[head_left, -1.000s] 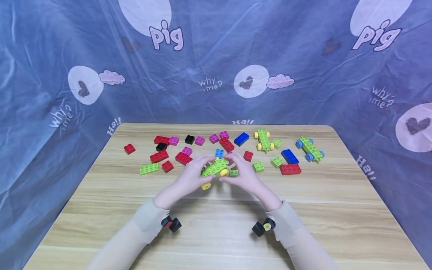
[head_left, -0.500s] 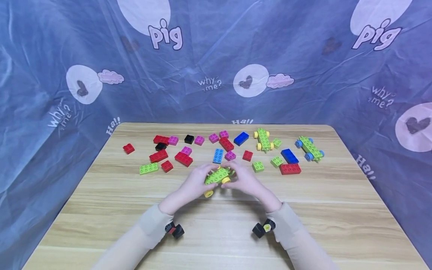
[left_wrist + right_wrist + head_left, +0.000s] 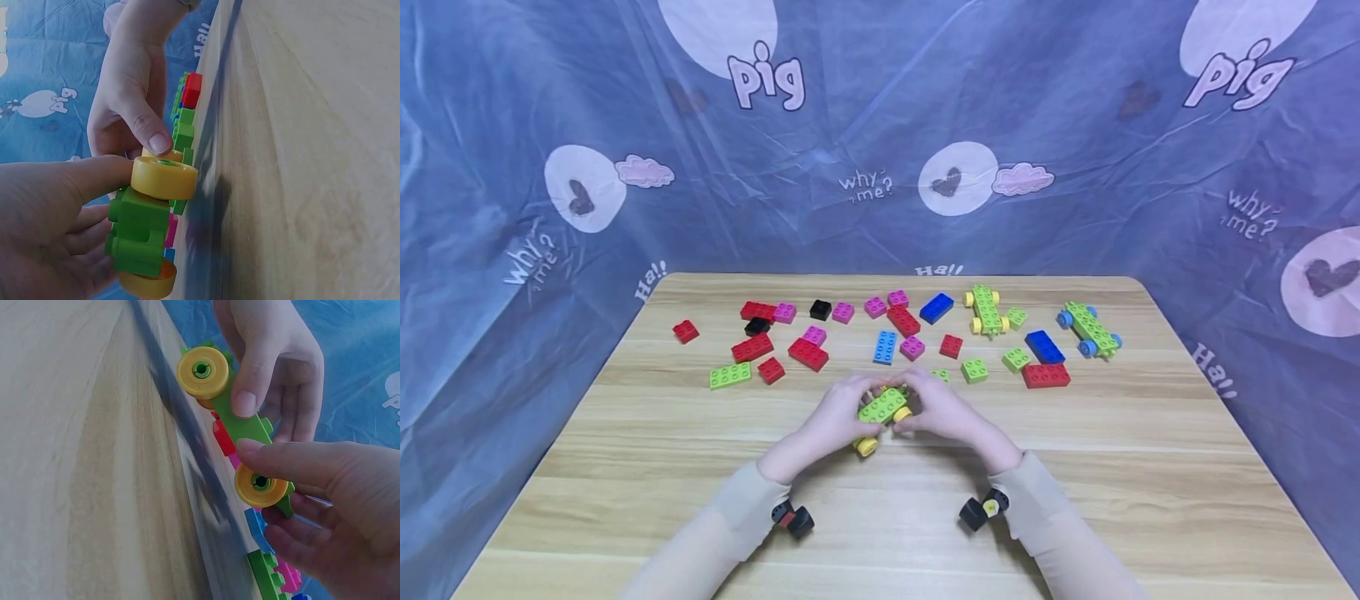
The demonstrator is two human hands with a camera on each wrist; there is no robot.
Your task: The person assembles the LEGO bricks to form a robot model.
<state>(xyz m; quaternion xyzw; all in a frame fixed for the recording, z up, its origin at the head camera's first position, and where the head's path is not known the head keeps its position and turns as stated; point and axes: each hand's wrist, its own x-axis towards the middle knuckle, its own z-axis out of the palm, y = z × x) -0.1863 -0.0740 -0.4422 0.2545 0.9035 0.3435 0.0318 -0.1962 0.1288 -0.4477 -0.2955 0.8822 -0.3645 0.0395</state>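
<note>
Both hands hold a green toy car base (image 3: 882,407) with studs on top and yellow wheels, raised a little over the table in front of me. My left hand (image 3: 841,415) pinches its near-left end, thumb on the side and fingers behind. At the far-right end, my right hand (image 3: 946,410) grips it near a yellow wheel (image 3: 260,485). In the right wrist view both thumbs press the green side of the base (image 3: 244,419). From the left wrist view, its tail end and a yellow wheel (image 3: 164,178) face the camera.
Loose bricks lie across the back of the wooden table (image 3: 880,517), among them a light blue brick (image 3: 884,347), a red brick (image 3: 808,353) and a green brick (image 3: 731,375). Two more car bases, yellow-wheeled (image 3: 987,310) and blue-wheeled (image 3: 1090,330), stand at the right. A blue cloth hangs behind.
Both hands have drawn the car base toward me, away from the brick rows. The light blue brick and a pink brick, partly covered before, now show fully.
</note>
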